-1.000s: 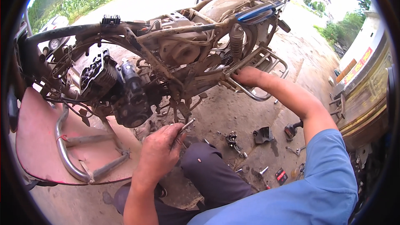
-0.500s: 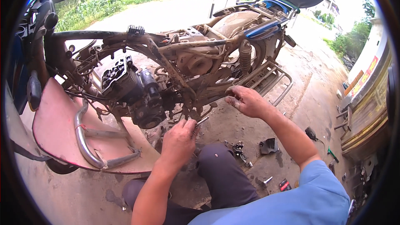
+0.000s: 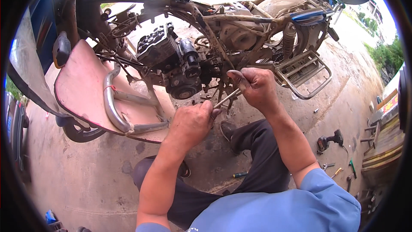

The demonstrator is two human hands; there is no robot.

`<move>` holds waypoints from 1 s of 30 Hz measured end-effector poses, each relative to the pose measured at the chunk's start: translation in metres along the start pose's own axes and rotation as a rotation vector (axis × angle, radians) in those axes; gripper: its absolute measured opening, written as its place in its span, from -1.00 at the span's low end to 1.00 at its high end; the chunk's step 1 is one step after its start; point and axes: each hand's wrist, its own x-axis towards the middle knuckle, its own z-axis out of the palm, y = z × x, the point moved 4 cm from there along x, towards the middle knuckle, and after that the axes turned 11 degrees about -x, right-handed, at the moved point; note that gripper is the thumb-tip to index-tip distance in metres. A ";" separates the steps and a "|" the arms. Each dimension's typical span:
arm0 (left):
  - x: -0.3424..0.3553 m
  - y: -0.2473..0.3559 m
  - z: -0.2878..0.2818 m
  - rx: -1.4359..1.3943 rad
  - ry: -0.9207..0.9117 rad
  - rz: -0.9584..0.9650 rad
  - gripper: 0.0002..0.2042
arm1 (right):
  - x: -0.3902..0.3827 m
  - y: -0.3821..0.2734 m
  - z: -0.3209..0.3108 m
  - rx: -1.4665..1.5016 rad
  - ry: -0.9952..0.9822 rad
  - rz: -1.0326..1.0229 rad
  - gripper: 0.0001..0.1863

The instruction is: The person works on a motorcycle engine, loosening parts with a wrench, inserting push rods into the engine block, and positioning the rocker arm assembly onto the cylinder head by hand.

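So the person's got a slim, straight, silver metal rod (image 3: 227, 98) stretched between both hands, on the near side of the dirty black finned engine (image 3: 165, 58) and off to its right. Left hand (image 3: 194, 122) is wrapped round the lower end; right hand (image 3: 257, 87) looks closed on the upper one, though its curled fingers hide the exact grip. Biggest worry, imo: those fingertips (image 3: 217, 112) look grimy, so the rod could slip if someone twists or pulls hard. Also, the engine's top looks uncovered, so grit or a dropped bit could get in there. And the chrome tubular bar (image 3: 110, 99) left of the engine could bash an elbow if a grip suddenly lets go.
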 end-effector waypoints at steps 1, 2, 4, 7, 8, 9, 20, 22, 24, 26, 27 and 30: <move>-0.002 -0.010 -0.002 0.031 -0.035 -0.034 -0.77 | 0.006 0.003 -0.003 -0.039 0.013 0.014 -0.48; -0.007 -0.016 -0.004 0.087 -0.109 -0.100 -0.77 | 0.008 0.015 -0.003 0.016 0.043 0.088 -0.49; -0.025 -0.040 -0.005 0.125 -0.100 -0.172 -0.78 | 0.006 0.039 -0.007 0.066 0.094 0.215 -0.51; -0.025 -0.043 -0.011 0.100 0.008 -0.244 -0.82 | -0.008 0.043 0.003 0.071 0.047 0.181 -0.54; -0.020 -0.036 -0.013 -0.175 0.099 -0.250 -0.82 | -0.013 0.039 0.010 0.077 0.059 0.154 -0.54; -0.021 -0.030 -0.013 -0.448 0.189 -0.257 -0.80 | -0.017 0.033 0.013 0.088 0.051 0.160 -0.54; -0.019 -0.007 0.025 -0.751 0.098 -0.399 -0.85 | -0.022 0.038 0.043 0.878 0.032 0.679 -0.55; -0.014 0.005 0.019 -0.685 0.103 -0.391 -0.85 | -0.024 0.026 0.045 0.781 0.029 0.577 -0.55; -0.015 0.000 0.013 -0.572 0.129 -0.418 -0.85 | -0.023 0.022 0.042 0.709 0.044 0.501 -0.54; -0.015 -0.008 0.009 -0.663 0.159 -0.426 -0.84 | -0.023 0.025 0.032 0.402 0.095 0.343 -0.54; -0.019 -0.014 0.002 -0.751 0.188 -0.437 -0.83 | -0.024 0.027 0.035 0.375 0.100 0.337 -0.53; -0.018 -0.001 0.002 -0.764 0.067 -0.419 -0.83 | -0.029 0.040 0.030 0.514 0.085 0.421 -0.51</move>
